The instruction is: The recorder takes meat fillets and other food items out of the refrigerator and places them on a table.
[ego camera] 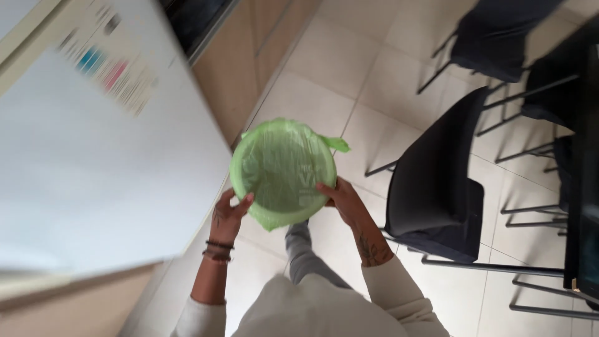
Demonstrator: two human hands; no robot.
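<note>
While both hands clasp the bin (282, 171) by its rim, left hand (229, 215) and right hand (342, 198) on opposite sides, it hangs over the floor (324, 68) left of the chair (437, 181). The green liner (277, 215) looks loose; it may slip inside or off.

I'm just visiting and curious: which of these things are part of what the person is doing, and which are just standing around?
In use:
- bin, round, lined with a green bag
- left hand on the bin's near left rim
- right hand on its near right rim

Standing about:
- black chairs
- white appliance
- wooden cabinet
- tiled floor
</note>
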